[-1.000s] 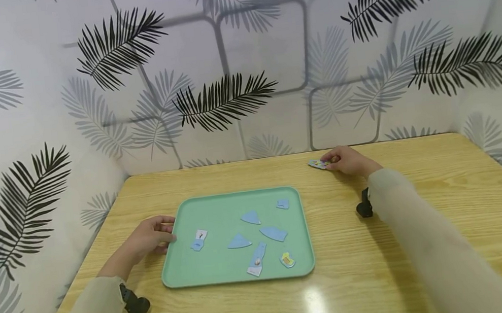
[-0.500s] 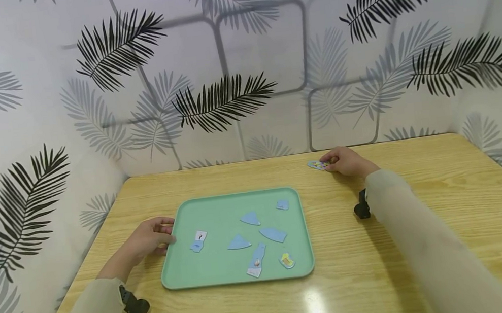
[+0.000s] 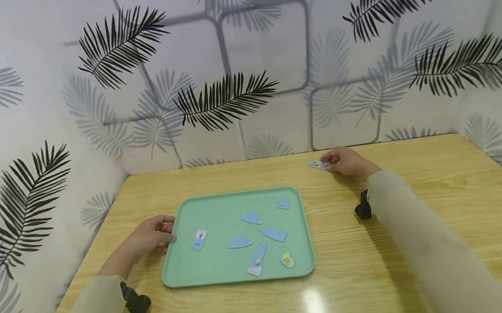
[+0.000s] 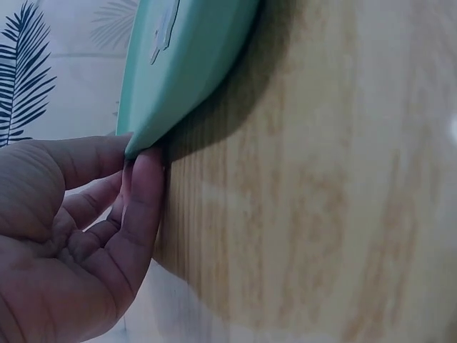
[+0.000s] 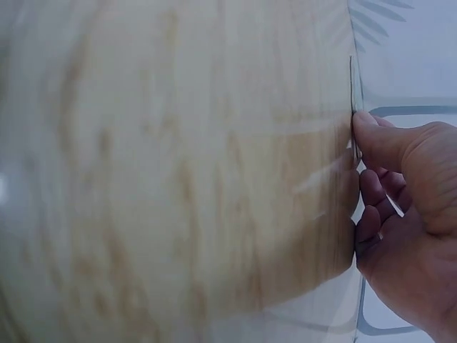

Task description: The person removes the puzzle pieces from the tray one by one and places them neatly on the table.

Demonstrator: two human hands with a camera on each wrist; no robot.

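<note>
Right hand point(image 3: 348, 160) far out on bench point(image 3: 427, 260), fingertips pinching a small coloured card piece point(image 3: 317, 165) lying flat at its left. Left hand point(image 3: 151, 236) grips tray point(image 3: 227, 276) edge. Nothing shifted since earlier frame.

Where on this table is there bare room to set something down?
Bare wood lies right of the green tray, beyond the right hand, and along the near edge. The back strip between tray and wall is free. The tray's right half is crowded with blue paper pieces.

Mint-green tray point(image 3: 175, 266) carries pale blue pieces point(image 3: 274, 233); the table point(image 3: 421, 200) is light wood-grain, the wall point(image 3: 267, 47) white with black and grey fern leaves.
</note>
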